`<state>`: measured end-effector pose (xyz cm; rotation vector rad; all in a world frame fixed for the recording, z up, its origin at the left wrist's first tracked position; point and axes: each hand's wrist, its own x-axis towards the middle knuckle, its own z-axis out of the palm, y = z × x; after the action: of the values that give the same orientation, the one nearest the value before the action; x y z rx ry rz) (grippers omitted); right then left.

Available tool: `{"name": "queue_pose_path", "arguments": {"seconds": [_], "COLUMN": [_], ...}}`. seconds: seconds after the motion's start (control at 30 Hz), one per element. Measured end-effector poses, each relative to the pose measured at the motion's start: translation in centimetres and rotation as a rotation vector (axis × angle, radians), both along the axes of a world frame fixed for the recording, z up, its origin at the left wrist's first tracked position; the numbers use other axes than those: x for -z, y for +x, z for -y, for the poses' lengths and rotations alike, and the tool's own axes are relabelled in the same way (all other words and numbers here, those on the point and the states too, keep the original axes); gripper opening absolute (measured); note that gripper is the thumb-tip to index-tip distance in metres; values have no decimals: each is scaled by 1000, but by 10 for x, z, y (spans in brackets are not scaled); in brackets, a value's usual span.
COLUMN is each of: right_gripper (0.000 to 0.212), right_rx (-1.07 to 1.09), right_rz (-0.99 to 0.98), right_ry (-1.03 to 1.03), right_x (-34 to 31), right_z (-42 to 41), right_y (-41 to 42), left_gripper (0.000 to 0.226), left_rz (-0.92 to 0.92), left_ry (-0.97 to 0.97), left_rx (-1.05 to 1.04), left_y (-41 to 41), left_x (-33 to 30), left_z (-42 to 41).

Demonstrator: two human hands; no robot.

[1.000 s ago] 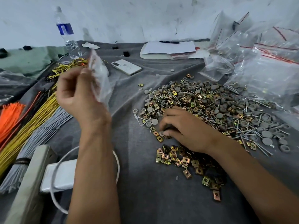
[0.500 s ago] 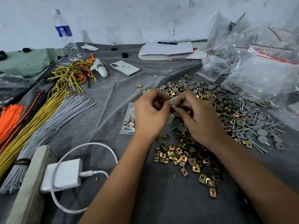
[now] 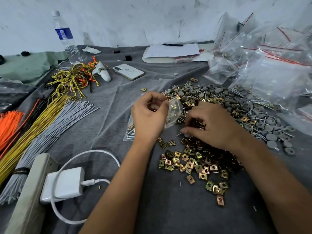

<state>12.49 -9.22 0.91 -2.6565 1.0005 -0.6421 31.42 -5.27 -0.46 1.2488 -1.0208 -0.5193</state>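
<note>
Right hand (image 3: 213, 126) now off small bag (image 3: 174, 110)

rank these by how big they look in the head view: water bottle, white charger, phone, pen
1. water bottle and white charger, about alike; the charger sits nearer the camera, so no ranking
2. phone
3. pen

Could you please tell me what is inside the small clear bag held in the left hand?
Through the small clear bag a few brass-coloured clips show. The left hand covers its left edge, so anything there is hidden.
</note>
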Motion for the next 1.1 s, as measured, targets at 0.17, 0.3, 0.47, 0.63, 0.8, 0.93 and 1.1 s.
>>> {"name": "queue_pose_path", "arguments": {"seconds": [0.17, 0.3, 0.47, 0.63, 0.8, 0.93, 1.1], "right_gripper": [24, 17, 16, 22, 20, 17, 35], "right_rx": [-45, -25, 34, 33, 70, 90, -101], "right_rz": [-192, 49, 439, 393, 451, 461, 78], "right_ry": [93, 37, -164, -155, -145, -158, -164], "right_x": [0, 3, 1, 5, 5, 7, 10], "right_z": [3, 0, -5, -8, -8, -10, -20], "right_y": [-2, 3, 10, 14, 14, 18, 35], "left_gripper": [9, 9, 12, 11, 9, 21, 20], "left_rz": [-18, 11, 119, 148, 88, -179, -614], "left_ry": [-14, 5, 22, 32, 11, -43, -194], "left_rx": [-11, -2, 20, 49, 36, 11, -22], "left_y": [1, -1, -7, -8, -4, 12, 48], "left_x": [1, 2, 1, 4, 5, -3, -22], "left_z": [1, 1, 0, 2, 3, 3, -4]}}
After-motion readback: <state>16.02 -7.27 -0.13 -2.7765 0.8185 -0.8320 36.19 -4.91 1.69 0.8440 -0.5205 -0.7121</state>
